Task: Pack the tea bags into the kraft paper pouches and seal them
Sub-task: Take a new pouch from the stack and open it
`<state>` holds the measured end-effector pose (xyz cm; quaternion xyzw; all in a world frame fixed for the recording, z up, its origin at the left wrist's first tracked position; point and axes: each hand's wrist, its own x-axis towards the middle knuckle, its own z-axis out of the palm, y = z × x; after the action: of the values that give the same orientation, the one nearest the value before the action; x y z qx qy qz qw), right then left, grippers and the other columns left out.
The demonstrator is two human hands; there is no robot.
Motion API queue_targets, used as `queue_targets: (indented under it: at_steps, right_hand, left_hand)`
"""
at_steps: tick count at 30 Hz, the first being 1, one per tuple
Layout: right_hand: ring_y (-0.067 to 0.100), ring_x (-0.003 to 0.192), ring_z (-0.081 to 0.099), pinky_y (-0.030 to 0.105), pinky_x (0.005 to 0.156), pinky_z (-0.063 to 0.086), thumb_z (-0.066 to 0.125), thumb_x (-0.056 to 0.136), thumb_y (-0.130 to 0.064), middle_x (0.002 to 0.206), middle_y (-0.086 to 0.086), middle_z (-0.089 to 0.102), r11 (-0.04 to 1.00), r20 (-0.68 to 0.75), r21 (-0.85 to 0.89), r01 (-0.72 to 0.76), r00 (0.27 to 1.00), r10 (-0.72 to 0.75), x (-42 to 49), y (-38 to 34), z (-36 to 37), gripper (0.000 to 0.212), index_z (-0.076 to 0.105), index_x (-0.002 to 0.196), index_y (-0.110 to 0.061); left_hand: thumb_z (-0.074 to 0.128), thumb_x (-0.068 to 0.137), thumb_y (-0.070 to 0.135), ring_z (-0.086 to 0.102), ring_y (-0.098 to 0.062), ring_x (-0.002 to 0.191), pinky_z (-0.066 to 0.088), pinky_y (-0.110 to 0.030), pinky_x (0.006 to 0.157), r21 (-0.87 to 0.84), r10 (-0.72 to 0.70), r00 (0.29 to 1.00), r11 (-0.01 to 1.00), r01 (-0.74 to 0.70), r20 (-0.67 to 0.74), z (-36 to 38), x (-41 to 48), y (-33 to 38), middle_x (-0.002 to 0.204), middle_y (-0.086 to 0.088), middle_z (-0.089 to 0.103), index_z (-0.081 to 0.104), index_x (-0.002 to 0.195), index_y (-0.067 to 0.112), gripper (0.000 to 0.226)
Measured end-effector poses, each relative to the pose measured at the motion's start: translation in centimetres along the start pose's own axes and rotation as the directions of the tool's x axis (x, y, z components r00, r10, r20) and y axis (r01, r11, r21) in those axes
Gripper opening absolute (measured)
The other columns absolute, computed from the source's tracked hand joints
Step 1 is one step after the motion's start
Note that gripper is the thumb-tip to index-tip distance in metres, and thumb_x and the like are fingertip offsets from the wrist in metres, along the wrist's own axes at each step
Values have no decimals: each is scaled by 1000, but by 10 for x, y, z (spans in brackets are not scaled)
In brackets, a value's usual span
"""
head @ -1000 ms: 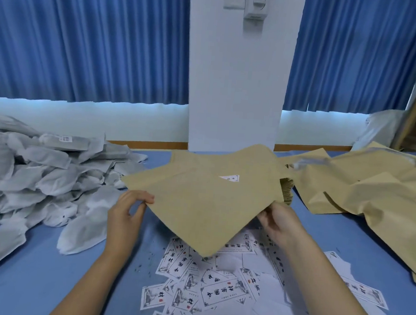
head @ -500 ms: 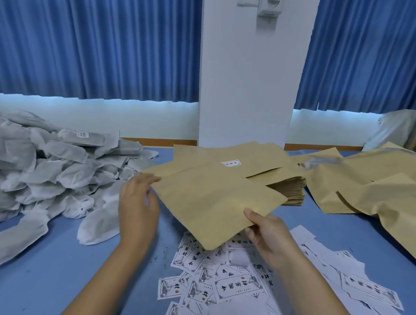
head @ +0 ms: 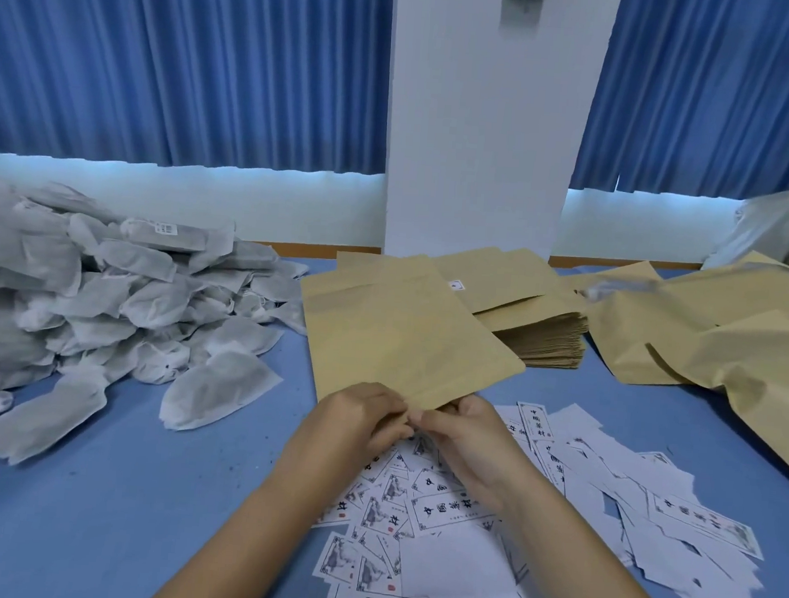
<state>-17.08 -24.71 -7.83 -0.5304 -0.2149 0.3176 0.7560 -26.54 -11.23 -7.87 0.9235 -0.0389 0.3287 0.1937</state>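
Observation:
A flat kraft paper pouch (head: 394, 341) lies tilted in front of me, its near edge lifted off the blue table (head: 89, 501). My left hand (head: 356, 420) and my right hand (head: 460, 432) sit side by side and both pinch that near edge with curled fingers. A big heap of white tea bags (head: 103, 297) fills the table's left side, with a few loose ones close to the pouch. Behind the pouch stands a stack of more kraft pouches (head: 535, 327).
Printed white labels (head: 419, 524) lie scattered under and to the right of my hands. Large crumpled kraft paper wrapping (head: 730, 350) covers the right side. A white pillar (head: 479, 132) and blue curtains (head: 180, 59) stand behind the table.
The pouch came down from mid-air toward the table and turned its short edge toward me. Both hands slid from its sides to meet at the near edge.

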Motion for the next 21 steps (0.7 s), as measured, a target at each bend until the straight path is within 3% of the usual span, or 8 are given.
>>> queue_targets:
  at_steps: [3, 7, 14, 21]
  right_hand:
    - [27, 101, 67, 26, 84, 53, 61, 82, 12, 105, 20, 70, 1000, 15, 8, 3, 1000, -4, 2, 1, 0, 26, 60, 107, 5]
    - [23, 97, 69, 22, 79, 54, 66, 78, 9, 99, 15, 73, 999, 58, 38, 4, 998, -6, 1, 0, 0, 24, 63, 101, 2]
    - [27, 101, 68, 25, 80, 56, 71, 67, 0, 107, 19, 70, 993, 96, 119, -20, 995, 9, 0, -2, 0, 47, 59, 112, 6]
    - [29, 104, 67, 27, 85, 56, 71, 69, 1, 109, 21, 69, 992, 107, 117, -55, 993, 42, 0, -5, -1, 48, 57, 114, 7]
  left_hand:
    - [74, 81, 16, 66, -7, 81, 54, -26, 73, -96, -45, 999, 994, 43, -22, -2, 0, -3, 92, 3, 72, 76, 94, 11, 14]
    - [75, 80, 11, 65, 2, 78, 50, -16, 72, -243, -206, 976, 953, 183, -71, -5, 0, -6, 84, 11, 72, 78, 87, 17, 10]
    - [84, 70, 22, 64, -1, 83, 51, -18, 78, -278, -221, 975, 938, 207, -20, -7, 0, -4, 91, 6, 69, 76, 96, 13, 29]
    - [81, 72, 16, 66, -3, 87, 52, -20, 80, -450, -358, 931, 822, 349, 68, -11, 1, -4, 89, 8, 72, 78, 88, 19, 16]
